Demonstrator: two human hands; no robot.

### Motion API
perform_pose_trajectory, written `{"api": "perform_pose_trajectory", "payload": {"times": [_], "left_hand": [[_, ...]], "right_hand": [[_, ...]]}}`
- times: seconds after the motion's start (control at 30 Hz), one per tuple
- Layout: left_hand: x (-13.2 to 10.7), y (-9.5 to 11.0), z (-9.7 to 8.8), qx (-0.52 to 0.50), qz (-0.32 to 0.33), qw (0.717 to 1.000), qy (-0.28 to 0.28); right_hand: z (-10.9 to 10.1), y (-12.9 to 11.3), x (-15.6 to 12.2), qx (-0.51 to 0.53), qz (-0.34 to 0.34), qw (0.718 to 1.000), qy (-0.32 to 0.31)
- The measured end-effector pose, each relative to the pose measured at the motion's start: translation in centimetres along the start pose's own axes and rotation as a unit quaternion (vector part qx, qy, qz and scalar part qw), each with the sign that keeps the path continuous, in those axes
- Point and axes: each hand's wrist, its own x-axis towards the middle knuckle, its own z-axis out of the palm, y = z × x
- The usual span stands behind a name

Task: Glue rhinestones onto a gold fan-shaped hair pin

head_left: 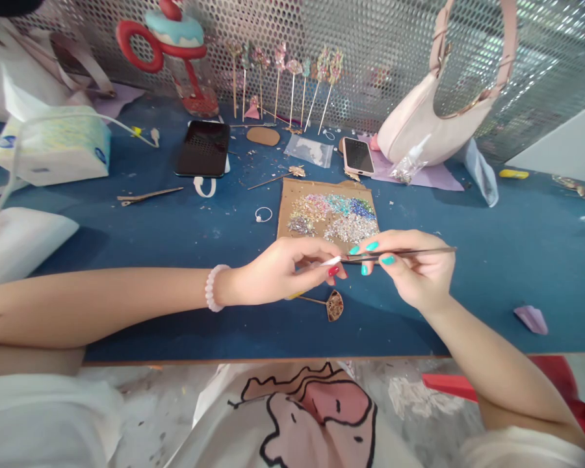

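Note:
My right hand [412, 270], with teal nails, is closed on thin metal tweezers [419, 251] held level, tips pointing left. My left hand [285, 270], with red nails and a pale bead bracelet, pinches a small white tipped piece [330, 261] at the tweezers' tips. Both hands hover over the blue table [166, 240]. Just behind them lies a brown card [287, 208] covered with piles of coloured and silver rhinestones [341, 218]. Below the hands a fan-shaped hairpin [332, 304] lies on the table.
Two phones [203, 148] [357, 156], a tissue pack [53, 146], a pink handbag [429, 123], and several decorated sticks [292, 84] stand along the perforated back wall. A small ring [263, 214], loose pins and a lilac paper scrap [531, 318] lie about.

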Motion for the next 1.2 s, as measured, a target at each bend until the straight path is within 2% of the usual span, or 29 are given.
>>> {"api": "perform_pose_trajectory", "payload": {"times": [0.13,0.43,0.7,0.87,1.2], "left_hand": [[0.08,0.05,-0.01,0.002,0.002,1.0,0.005],[-0.09,0.06,-0.18,0.004,0.019,1.0,-0.003],[-0.2,-0.3,-0.33,0.004,0.025,0.999,-0.039],[-0.08,-0.13,-0.25,-0.018,0.017,0.999,-0.024],[-0.02,0.56,-0.16,0.004,-0.019,1.0,0.022]], "right_hand": [[-0.09,0.05,-0.17,-0.027,-0.013,0.999,-0.021],[0.08,-0.07,-0.17,-0.032,0.005,0.999,-0.003],[0.13,-0.27,0.05,-0.006,0.024,1.0,-0.013],[0.13,-0.32,0.07,0.001,0.029,1.0,-0.012],[0.27,-0.3,0.19,0.011,0.007,1.0,0.001]]}}
